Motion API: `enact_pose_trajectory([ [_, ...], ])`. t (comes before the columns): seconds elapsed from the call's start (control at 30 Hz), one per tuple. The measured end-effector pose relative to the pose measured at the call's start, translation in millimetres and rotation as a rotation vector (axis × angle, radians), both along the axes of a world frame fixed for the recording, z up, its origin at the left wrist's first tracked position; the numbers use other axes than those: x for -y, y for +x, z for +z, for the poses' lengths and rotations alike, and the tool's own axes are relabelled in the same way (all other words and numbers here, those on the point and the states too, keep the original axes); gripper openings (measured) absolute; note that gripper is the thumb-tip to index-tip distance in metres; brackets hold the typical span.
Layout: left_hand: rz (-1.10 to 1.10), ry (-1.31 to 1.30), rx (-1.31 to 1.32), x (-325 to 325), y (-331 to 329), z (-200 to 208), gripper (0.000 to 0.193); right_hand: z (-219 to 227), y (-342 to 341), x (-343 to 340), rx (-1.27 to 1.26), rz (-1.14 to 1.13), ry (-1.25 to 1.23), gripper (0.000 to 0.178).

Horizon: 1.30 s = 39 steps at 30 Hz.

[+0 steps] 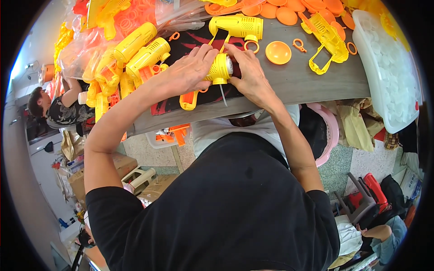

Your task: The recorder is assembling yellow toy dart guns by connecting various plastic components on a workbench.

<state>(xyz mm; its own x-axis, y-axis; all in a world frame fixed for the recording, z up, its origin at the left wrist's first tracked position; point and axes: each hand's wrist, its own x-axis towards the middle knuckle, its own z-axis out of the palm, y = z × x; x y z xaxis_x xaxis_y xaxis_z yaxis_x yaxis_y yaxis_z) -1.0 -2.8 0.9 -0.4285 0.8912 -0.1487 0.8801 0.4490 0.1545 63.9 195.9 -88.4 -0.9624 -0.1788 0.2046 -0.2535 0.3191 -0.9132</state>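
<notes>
Over a dark mat with red marks, both my hands are on a yellow plastic toy gun. My left hand grips its body from the left. On the right, my right hand curls its thumb and fingers around the end, where a round silvery part shows. A thin pale strip hangs below the body. The toy's handle points toward me, with orange beside it. My fingers partly hide the toy. Just beyond lies another yellow gun shell with an orange ring.
Several yellow toy guns pile up at left near clear plastic bags. Right of my hands lie an orange cup, an open yellow half shell and a white bin. Another person works at far left.
</notes>
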Motion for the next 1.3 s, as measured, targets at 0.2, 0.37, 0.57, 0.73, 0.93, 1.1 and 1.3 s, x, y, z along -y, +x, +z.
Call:
enact_pose_trajectory([
  [0.2, 0.103, -0.071, 0.070, -5.9, 2.4, 2.7, 0.081, 2.3, -6.3, -16.7, -0.040, 0.147, -0.099, 0.077],
  [0.37, 0.185, -0.155, 0.093, 6.5, -8.3, 0.0, 0.085, 27.2, -16.2, 1.6, 0.097, 0.094, 0.124, 0.068],
  [0.57, 0.733, 0.426, 0.844, 62.1, -2.5, -11.3, 0.087, 16.1, 3.2, -6.0, 0.036, 0.128, -0.110, 0.062],
  [0.73, 0.834, 0.871, 1.084, 41.5, 37.9, -19.7, 0.069, 14.7, 10.8, -13.1, 0.030, 0.155, -0.148, 0.057],
  [0.93, 0.609, 0.710, 0.486, 22.3, 62.7, -3.5, 0.056, 50.2, 7.9, 9.3, 0.076, 0.212, -0.063, 0.052],
  [1.1, 0.558, 0.722, 0.315, 20.6, 72.0, 7.7, 0.057, 64.0, 10.1, 4.4, 0.112, 0.314, -0.211, 0.046],
  [1.3, 0.489, 0.807, 0.110, 20.5, 79.5, 12.0, 0.054, 50.9, 7.7, 6.7, 0.264, 0.219, -0.536, 0.037],
])
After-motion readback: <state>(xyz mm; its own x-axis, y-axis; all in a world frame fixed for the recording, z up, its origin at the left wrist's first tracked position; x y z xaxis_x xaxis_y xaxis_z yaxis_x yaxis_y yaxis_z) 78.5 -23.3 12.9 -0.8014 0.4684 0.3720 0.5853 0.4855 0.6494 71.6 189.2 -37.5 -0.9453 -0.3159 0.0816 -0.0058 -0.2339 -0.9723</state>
